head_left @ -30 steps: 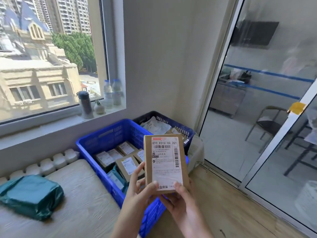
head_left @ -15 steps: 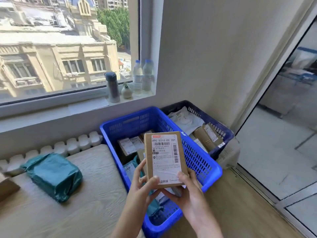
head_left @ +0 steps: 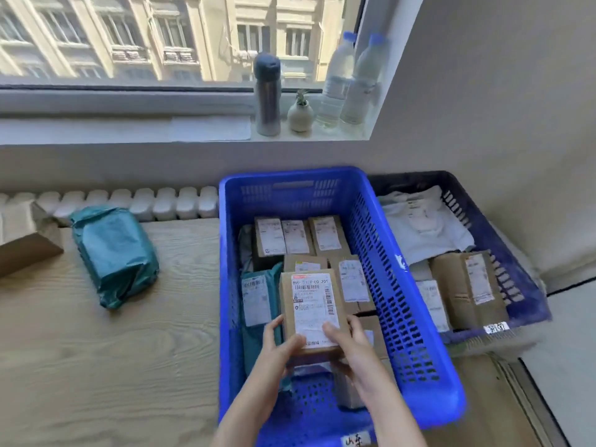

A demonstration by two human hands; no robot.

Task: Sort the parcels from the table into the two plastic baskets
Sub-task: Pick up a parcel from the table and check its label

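Both hands, left (head_left: 277, 341) and right (head_left: 350, 338), grasp the labelled parcel (head_left: 311, 306) above the bright blue basket (head_left: 416, 343); we should lower it flat onto the parcels beneath before releasing.

A steel flask (head_left: 267, 95) stands on the windowsill (head_left: 129, 129) beside a small potted plant (head_left: 300, 112) and two water bottles (head_left: 350, 80). White foam blocks (head_left: 154, 203) line the wall below. Outside stands a pale building (head_left: 161, 33).
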